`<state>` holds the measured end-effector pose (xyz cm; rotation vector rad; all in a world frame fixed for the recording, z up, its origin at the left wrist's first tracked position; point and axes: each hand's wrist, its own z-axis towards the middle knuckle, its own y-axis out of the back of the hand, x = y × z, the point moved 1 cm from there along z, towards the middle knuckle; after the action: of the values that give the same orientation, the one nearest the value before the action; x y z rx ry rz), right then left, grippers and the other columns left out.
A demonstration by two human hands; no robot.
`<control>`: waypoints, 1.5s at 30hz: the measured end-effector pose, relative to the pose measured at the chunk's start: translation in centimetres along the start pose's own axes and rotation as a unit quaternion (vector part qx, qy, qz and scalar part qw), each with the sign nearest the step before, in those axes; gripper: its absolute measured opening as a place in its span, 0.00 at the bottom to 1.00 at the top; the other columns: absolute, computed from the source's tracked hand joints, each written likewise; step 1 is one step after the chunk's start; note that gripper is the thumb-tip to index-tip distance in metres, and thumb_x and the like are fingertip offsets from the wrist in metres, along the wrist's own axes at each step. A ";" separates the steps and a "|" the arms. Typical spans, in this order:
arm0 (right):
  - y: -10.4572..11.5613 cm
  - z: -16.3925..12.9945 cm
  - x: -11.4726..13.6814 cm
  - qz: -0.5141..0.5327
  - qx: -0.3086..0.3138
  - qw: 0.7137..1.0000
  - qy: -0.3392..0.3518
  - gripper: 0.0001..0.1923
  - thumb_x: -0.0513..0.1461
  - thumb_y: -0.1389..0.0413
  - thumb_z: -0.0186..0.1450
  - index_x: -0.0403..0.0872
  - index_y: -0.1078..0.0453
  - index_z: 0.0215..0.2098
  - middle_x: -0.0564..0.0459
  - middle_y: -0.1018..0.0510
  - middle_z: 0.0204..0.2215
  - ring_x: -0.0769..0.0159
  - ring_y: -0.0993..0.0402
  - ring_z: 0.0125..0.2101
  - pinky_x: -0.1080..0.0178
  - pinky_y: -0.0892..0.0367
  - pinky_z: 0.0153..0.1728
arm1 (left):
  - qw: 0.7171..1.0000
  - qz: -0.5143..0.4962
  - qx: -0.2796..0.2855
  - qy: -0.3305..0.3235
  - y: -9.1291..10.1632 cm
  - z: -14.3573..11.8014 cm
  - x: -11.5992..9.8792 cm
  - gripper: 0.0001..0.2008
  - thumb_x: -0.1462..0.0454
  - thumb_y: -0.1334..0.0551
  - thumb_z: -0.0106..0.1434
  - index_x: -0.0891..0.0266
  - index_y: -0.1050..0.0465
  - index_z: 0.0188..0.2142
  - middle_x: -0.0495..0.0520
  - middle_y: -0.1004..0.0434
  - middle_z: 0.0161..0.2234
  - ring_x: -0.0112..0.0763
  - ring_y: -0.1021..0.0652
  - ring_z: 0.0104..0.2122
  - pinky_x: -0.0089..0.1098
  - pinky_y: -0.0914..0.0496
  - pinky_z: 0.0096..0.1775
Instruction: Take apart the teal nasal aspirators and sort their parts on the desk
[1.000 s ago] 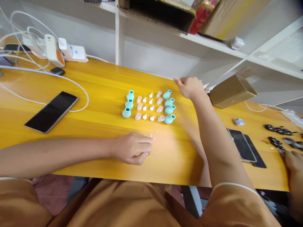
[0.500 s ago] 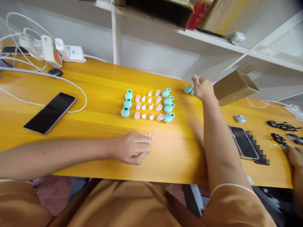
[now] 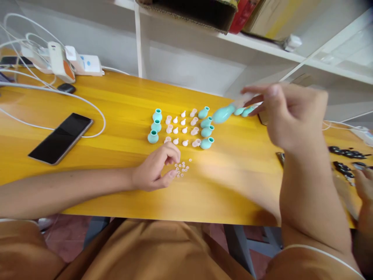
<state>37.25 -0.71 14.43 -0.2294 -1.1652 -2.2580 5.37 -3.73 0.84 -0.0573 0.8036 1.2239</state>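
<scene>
Small parts lie in neat rows on the yellow table [image 3: 116, 116]: teal vase-shaped pieces [image 3: 153, 126] on the left, pale pink and white pieces [image 3: 180, 129] in the middle, more teal pieces [image 3: 206, 132] on the right. My right hand [image 3: 288, 114] is raised above the table's right side and holds teal pieces [image 3: 223, 114] at its fingertips, blurred by motion. My left hand [image 3: 154, 168] rests on the table near the front, fingers curled beside a scatter of tiny pink rings [image 3: 182, 169]; whether it pinches one is unclear.
A black phone [image 3: 60, 138] lies at the left with white cables and chargers [image 3: 61, 62] behind it. A white shelf [image 3: 204, 50] stands at the back. Black parts [image 3: 346, 159] lie at the right, where another person's hand [image 3: 363, 186] shows.
My right hand rose from the far table edge and came toward me carrying teal pieces. My left hand lifted its fingers and shifted left, uncovering the tiny pink rings.
</scene>
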 end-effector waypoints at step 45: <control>-14.2 -12.4 1.6 0.354 0.216 0.909 0.035 0.28 0.59 0.25 0.64 0.52 0.25 0.50 0.59 0.21 0.29 0.67 0.29 0.25 0.64 0.31 0.30 | 0.954 0.258 0.148 0.023 -0.3 -0.7 2.0 0.10 0.58 0.35 0.77 0.58 0.32 0.50 0.55 0.20 0.42 0.38 0.18 0.40 0.35 0.26 0.40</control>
<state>29.22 -4.84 -2.23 -0.3251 -1.2512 -1.3363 5.47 -2.53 -0.91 0.3925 1.0763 1.5803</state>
